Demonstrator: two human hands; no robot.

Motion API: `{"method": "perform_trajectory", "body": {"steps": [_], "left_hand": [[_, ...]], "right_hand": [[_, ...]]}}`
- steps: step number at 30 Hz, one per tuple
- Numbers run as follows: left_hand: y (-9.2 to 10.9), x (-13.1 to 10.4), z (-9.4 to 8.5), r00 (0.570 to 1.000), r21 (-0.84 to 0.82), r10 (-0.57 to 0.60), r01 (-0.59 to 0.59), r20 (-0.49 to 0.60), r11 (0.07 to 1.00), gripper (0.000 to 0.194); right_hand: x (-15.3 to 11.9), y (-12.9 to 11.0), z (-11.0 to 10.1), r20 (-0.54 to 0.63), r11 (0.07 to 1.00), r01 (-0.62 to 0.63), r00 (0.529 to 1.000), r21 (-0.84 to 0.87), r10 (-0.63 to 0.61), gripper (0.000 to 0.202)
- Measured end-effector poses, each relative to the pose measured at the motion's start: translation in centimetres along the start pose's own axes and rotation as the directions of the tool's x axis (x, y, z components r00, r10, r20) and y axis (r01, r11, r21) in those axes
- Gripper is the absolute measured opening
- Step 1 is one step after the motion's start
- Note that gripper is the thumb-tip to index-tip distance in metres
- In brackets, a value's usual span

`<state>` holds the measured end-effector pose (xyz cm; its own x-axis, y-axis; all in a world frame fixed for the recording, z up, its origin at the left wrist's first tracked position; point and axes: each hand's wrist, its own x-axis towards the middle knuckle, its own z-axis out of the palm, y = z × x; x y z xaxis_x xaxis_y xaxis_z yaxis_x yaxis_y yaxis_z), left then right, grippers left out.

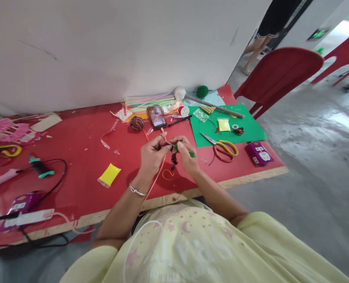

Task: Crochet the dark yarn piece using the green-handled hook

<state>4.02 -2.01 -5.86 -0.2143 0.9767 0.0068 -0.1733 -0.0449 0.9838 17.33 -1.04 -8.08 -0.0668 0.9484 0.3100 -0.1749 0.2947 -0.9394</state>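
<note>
My right hand [186, 154] is closed round a green-handled crochet hook [191, 153], its thin shaft pointing left. Pinched in my left hand [154, 152] is a small piece of dark multicoloured yarn work, mostly covered by the fingers. A dark crocheted strip [174, 160] hangs below the two hands, with a loose orange strand [168, 175] near it on the red tabletop. Beyond my left hand lies a ball of variegated yarn [136, 123]. A phone [158, 122] rests just past my fingertips. A pale pink cord [153, 184] runs down beside my left wrist.
Scissors [221, 148] with red and yellow handles lie to the right, partly on a green sheet [251, 127]. A purple packet [259, 153] sits near the right end. At left are a yellow packet [109, 175], a power strip [30, 218] and cables. A red chair [286, 74] stands beyond.
</note>
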Motion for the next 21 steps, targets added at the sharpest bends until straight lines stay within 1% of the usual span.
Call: {"method": "perform_trajectory", "body": {"steps": [1, 2, 3, 4, 5, 8, 10, 13, 16, 18, 21], "left_hand": [[0.0, 0.1, -0.1, 0.998, -0.06, -0.056, 0.058, 0.04, 0.997, 0.058], [0.1, 0.3, -0.2, 0.993, -0.097, -0.092, 0.099, 0.078, 0.99, 0.058], [0.3, 0.4, -0.4, 0.988, -0.105, -0.105, 0.116, 0.113, 0.988, 0.057], [0.5, 0.5, -0.7, 0.985, -0.088, -0.096, 0.109, 0.146, 0.99, 0.055], [0.8, 0.7, -1.0, 0.982, -0.057, -0.07, 0.082, 0.175, 0.995, 0.054], [1.9, 0.9, -2.2, 0.954, 0.043, -0.05, 0.04, 0.295, 0.998, 0.052], [2.7, 1.0, -2.7, 0.933, 0.051, -0.12, 0.109, 0.34, 0.993, 0.044], [3.5, 1.1, -2.7, 0.909, 0.044, -0.224, 0.223, 0.352, 0.974, 0.039], [3.7, 1.1, -2.0, 0.893, 0.083, -0.279, 0.267, 0.354, 0.96, 0.04], [3.6, 1.2, -1.7, 0.89, 0.084, -0.28, 0.267, 0.36, 0.96, 0.037], [3.4, 1.5, -1.7, 0.892, 0.061, -0.237, 0.232, 0.384, 0.971, 0.036]], "right_hand": [[0.1, 0.1, -0.2, 0.035, 0.993, -0.087, 0.996, 0.074, 0.084, 0.04], [0.3, 0.2, -0.4, 0.08, 0.973, -0.185, 0.981, 0.141, 0.175, 0.039], [0.5, 0.2, -0.7, 0.133, 0.942, -0.278, 0.957, 0.188, 0.256, 0.039], [0.7, 0.2, -1.0, 0.185, 0.911, -0.351, 0.931, 0.216, 0.315, 0.04], [0.9, 0.1, -1.3, 0.226, 0.888, -0.398, 0.909, 0.232, 0.349, 0.04], [1.8, -0.6, -2.5, 0.309, 0.858, -0.451, 0.875, 0.245, 0.372, 0.041], [2.4, -1.1, -3.1, 0.363, 0.844, -0.482, 0.849, 0.235, 0.384, 0.044], [2.9, -1.7, -3.6, 0.423, 0.823, -0.53, 0.806, 0.203, 0.414, 0.045], [3.2, -1.9, -3.7, 0.456, 0.813, -0.557, 0.776, 0.17, 0.436, 0.046], [3.3, -2.0, -3.7, 0.478, 0.808, -0.568, 0.759, 0.156, 0.442, 0.046], [3.5, -2.3, -3.8, 0.504, 0.799, -0.581, 0.742, 0.154, 0.442, 0.046]]}}
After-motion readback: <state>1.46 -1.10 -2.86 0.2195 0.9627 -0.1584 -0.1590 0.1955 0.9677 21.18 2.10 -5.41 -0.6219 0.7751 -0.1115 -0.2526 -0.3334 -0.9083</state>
